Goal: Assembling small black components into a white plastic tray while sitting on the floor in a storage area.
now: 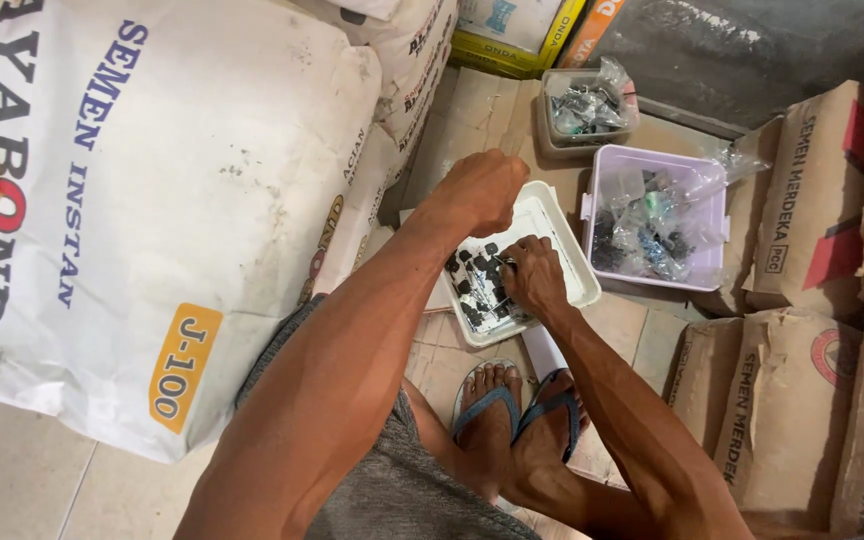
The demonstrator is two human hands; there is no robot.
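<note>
A white rectangular plastic tray (564,252) lies on the tiled floor in front of my feet. Several small black parts (474,283) lie spread on a sheet inside it. My left hand (484,188) is closed in a fist over the tray's far left corner; what it holds, if anything, is hidden. My right hand (530,277) rests in the tray with its fingertips pinched on a small black part among the others.
A lilac plastic box (604,172) with clear bags of small parts stands right of the tray. A grey tub (544,128) with more bagged parts sits behind it. Large white sacks (152,190) rise on the left, brown paper sacks (812,300) on the right.
</note>
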